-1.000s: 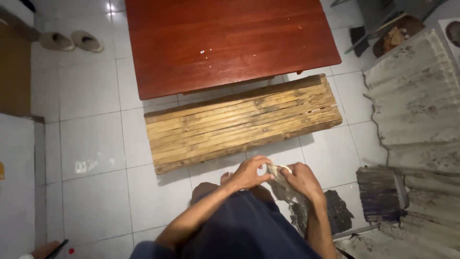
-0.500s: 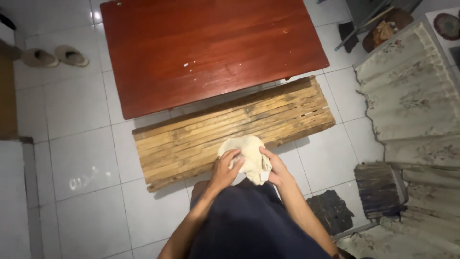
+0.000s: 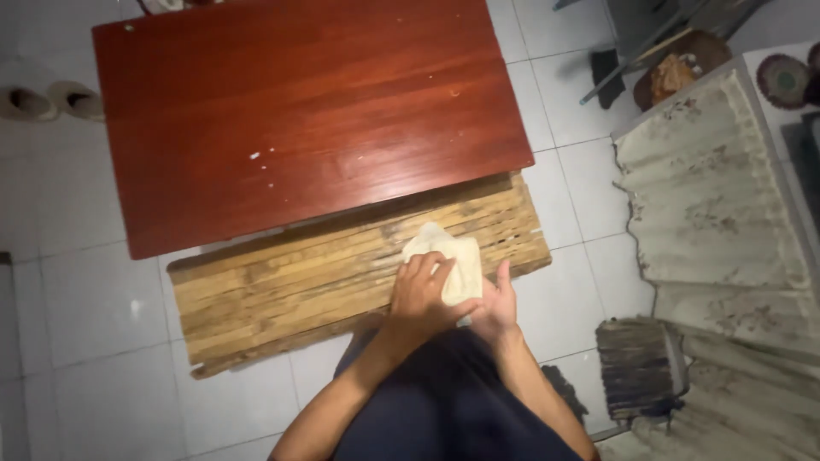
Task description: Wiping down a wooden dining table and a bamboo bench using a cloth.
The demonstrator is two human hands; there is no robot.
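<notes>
Red-brown wood makes the biggest thing in view, a low table (image 3: 299,119) with a shiny top and some small pale specks on it. Its near edge partly covers the far edge of a bench of pale bamboo slats, the counter (image 3: 282,286), which stands slightly turned on the white tiled floor (image 3: 77,307). To the right of the counter's end there is a strip of bare tile, and beyond it lies a worn flowered mattress (image 3: 709,196) with wavy edge. A dark striped mat (image 3: 641,367) lies below it, near the person's right side. Two pale slippers (image 3: 47,101) rest at the far left, well apart from the counter.

On the right part of the counter lies a cream cloth (image 3: 448,256), close to the counter's near edge. The left hand (image 3: 423,294) presses flat on the cloth's near left side, fingers spread, not closed around it. The right hand (image 3: 495,303) touches the cloth's near right edge with thumb raised; whether it pinches the cloth cannot be told. The left half of the counter has open room.
</notes>
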